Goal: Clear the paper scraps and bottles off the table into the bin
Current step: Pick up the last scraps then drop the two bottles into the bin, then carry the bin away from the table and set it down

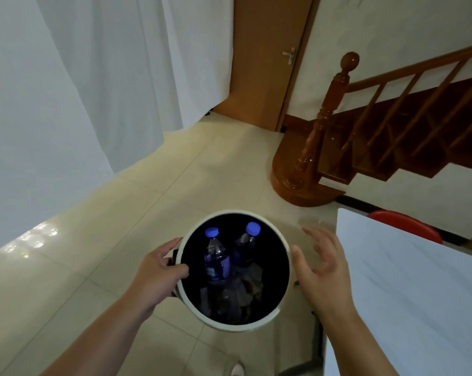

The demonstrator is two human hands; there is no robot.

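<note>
A round white bin (230,214) with a black inside stands on the tiled floor below me. Two clear bottles with blue caps and blue labels stand in it, one on the left (215,256) and one on the right (247,244). Crumpled paper scraps (252,284) lie at the bottom around them. My left hand (158,270) grips the bin's left rim, thumb over the edge. My right hand (324,264) is open with fingers spread, just right of the bin's rim and holding nothing.
A white table (408,280) fills the lower right, its corner close to my right hand. A red stool (408,223) stands behind it. A wooden staircase with a newel post (319,126) rises at the right. White curtains (66,90) hang at the left; a door (267,58) is ahead.
</note>
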